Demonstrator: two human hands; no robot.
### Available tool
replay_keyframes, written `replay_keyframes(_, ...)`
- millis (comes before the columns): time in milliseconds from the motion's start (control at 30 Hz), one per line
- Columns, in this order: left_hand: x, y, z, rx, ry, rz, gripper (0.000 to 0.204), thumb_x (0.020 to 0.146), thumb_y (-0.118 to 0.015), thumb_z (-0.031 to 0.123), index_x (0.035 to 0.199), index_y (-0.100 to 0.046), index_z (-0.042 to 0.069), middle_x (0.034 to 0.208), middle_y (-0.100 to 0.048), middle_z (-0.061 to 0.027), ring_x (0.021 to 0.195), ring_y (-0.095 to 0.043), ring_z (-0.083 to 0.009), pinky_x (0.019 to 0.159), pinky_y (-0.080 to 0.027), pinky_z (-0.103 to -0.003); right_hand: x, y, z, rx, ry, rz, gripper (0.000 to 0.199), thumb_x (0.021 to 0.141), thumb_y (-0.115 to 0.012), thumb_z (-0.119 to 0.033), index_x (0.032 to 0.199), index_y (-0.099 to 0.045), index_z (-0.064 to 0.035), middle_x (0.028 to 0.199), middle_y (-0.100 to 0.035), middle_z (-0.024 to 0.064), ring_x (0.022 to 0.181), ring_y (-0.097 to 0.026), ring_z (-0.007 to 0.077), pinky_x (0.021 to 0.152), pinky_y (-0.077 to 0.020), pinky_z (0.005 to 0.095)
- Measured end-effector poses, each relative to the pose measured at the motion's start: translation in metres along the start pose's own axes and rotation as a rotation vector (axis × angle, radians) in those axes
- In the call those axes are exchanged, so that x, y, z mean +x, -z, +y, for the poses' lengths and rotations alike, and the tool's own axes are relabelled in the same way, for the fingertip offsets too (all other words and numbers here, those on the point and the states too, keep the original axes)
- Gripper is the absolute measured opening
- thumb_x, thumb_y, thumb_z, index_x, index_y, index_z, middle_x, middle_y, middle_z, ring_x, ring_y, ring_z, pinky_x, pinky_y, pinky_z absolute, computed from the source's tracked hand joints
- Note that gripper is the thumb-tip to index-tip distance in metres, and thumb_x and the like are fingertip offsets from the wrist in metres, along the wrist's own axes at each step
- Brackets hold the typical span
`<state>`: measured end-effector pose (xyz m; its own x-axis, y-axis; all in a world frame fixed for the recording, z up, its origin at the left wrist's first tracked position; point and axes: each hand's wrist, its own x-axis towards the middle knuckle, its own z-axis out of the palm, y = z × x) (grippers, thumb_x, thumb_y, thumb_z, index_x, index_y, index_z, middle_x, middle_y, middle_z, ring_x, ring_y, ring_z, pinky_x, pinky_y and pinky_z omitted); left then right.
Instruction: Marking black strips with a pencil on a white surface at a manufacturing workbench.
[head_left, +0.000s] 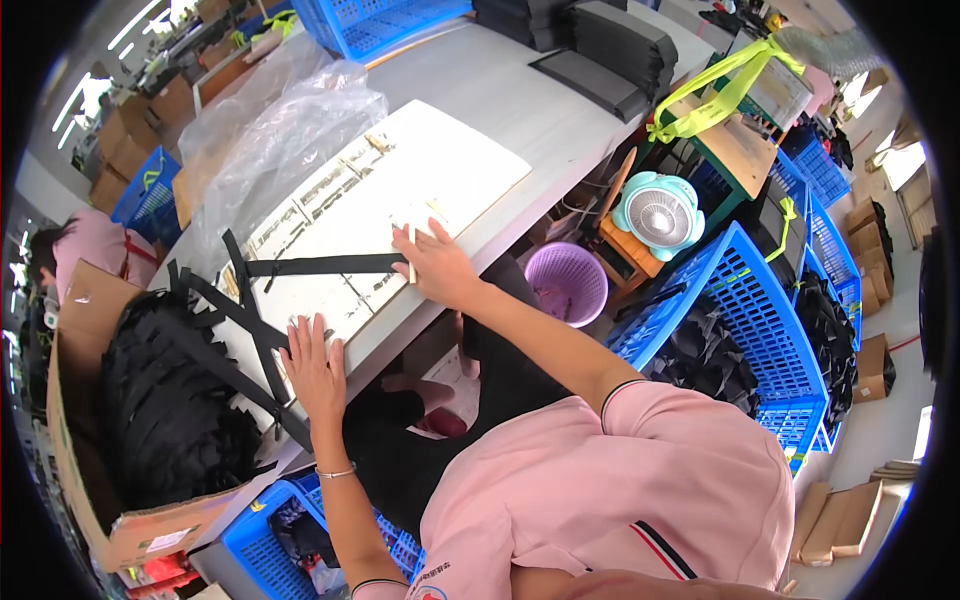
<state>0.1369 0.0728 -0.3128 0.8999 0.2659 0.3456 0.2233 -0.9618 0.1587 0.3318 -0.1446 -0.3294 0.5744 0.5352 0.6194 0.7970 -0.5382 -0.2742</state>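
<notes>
Flat on the white board (455, 170), my left hand (318, 375) lies with its fingers stretched out, at the edge of several crossing black straps (238, 312). My right hand (440, 268) is farther right, its thumb and index finger at the right end of a black strap (325, 265) that runs straight across the board. A thin pale strip (412, 262) stands beside that end, between the thumb and fingers; whether it is held or fixed to the board I cannot make out. Dark lines and marks cover part of the board.
A cardboard box (95, 330) heaped with black straps stands at the left. Clear plastic film (290, 125) and stacked black pieces (620, 60) lie on the grey table (470, 75). To the right are a purple basket (567, 285), a fan (658, 222) and blue crates (745, 310).
</notes>
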Motion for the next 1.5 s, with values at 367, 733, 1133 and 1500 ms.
replay_keyframes(367,-0.005,0.011,-0.020,-0.174,-0.063,-0.008,0.050,0.102,-0.061,0.036,0.146,-0.057,0.013,0.159,-0.047,-0.0136,0.151,-0.035,-0.0349,0.124,-0.019,-0.052,-0.012,0.013,-0.013,-0.034,0.023,0.026,0.047,0.099,-0.064,-0.031,0.132,-0.054,0.0016,0.109,-0.071,0.0191,0.120,-0.064,0.0309,0.114,-0.0368,0.0534)
replay_keyframes(733,0.023,0.024,-0.053,-0.562,0.026,0.038,0.040,0.099,-0.067,0.021,0.133,-0.065,0.002,0.143,-0.061,-0.0206,0.138,-0.054,-0.0339,0.117,-0.037,-0.044,0.009,0.023,-0.027,0.409,-0.312,-0.029,0.019,0.090,-0.066,-0.009,0.109,-0.069,-0.0118,0.092,-0.075,0.0130,0.088,-0.072,0.0345,0.078,-0.0554,0.0428)
replay_keyframes(1133,0.023,0.024,0.080,-1.837,0.772,-0.033,0.082,0.096,-0.073,0.009,0.158,-0.022,-0.006,0.119,-0.069,-0.0148,0.100,-0.071,-0.0216,0.086,-0.060,-0.032,-0.044,0.073,-0.106,1.335,-0.788,-0.165,0.023,0.094,-0.069,0.002,0.117,-0.064,-0.0024,0.097,-0.074,0.0074,0.088,-0.069,0.0092,0.076,-0.0546,0.0232)
replay_keyframes(1500,0.020,0.050,0.023,-0.438,0.152,0.033,0.045,0.086,-0.058,-0.006,0.124,-0.074,0.013,0.121,-0.073,-0.0046,0.093,-0.068,-0.0302,0.084,-0.057,-0.038,-0.009,0.065,-0.048,0.497,-0.364,-0.005,0.028,0.098,-0.063,0.003,0.124,-0.066,-0.0047,0.119,-0.073,0.0135,0.098,-0.075,0.0205,0.080,-0.0583,0.0295)
